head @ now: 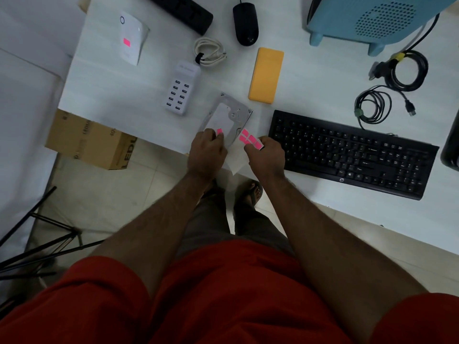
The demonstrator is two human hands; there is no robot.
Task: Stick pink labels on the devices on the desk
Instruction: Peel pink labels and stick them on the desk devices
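At the far left we see a brown cardboard box point(92, 141) below the edge of the white desk point(111, 100), and further back a flat white device point(132, 37) that already carries a pink label point(127, 42). Next comes a white multi-port USB charging hub point(182, 91), with a coiled white cable point(210, 52) just behind it.

Near the front edge lies a silver metal hard drive point(228, 119), tilted. Our left hand point(207, 151) rests on its near corner — the fingertips press a small pink label point(219, 131) onto the drive's plate. Just beside it, our right hand point(267, 156) pinches a white backing sheet of pink labels point(249, 140), several stickers showing above the fingers and the bare paper hanging below, over the desk's edge.

Behind the drive sits a yellow rectangular power bank point(267, 75), and further back a black computer mouse point(245, 23). To the right lies a black HP keyboard point(352, 152), then two coiled black cables point(390, 88) — with a blue perforated appliance point(372, 18) at the back.
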